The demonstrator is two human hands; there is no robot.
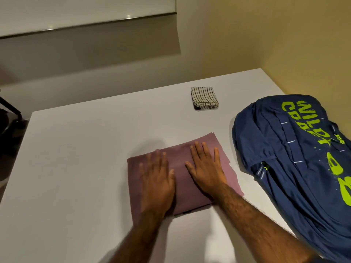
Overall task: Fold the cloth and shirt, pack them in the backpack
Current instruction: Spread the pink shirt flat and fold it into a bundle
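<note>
A mauve shirt (182,177) lies folded into a rectangle in the middle of the white table (76,158). My left hand (157,179) presses flat on its left half, fingers straight. My right hand (206,168) lies flat on its right half, fingers spread. A small checked cloth (204,98), folded into a square, sits farther back on the table. A navy backpack (296,158) with lime green lettering lies on its side at the right, close to the shirt but apart from it; its zips look closed.
The table's back edge meets a pale wall, with a yellow wall at the right. A dark stand (9,111) is off the table's left edge. Bare tabletop stretches to the left of the shirt and in front of it.
</note>
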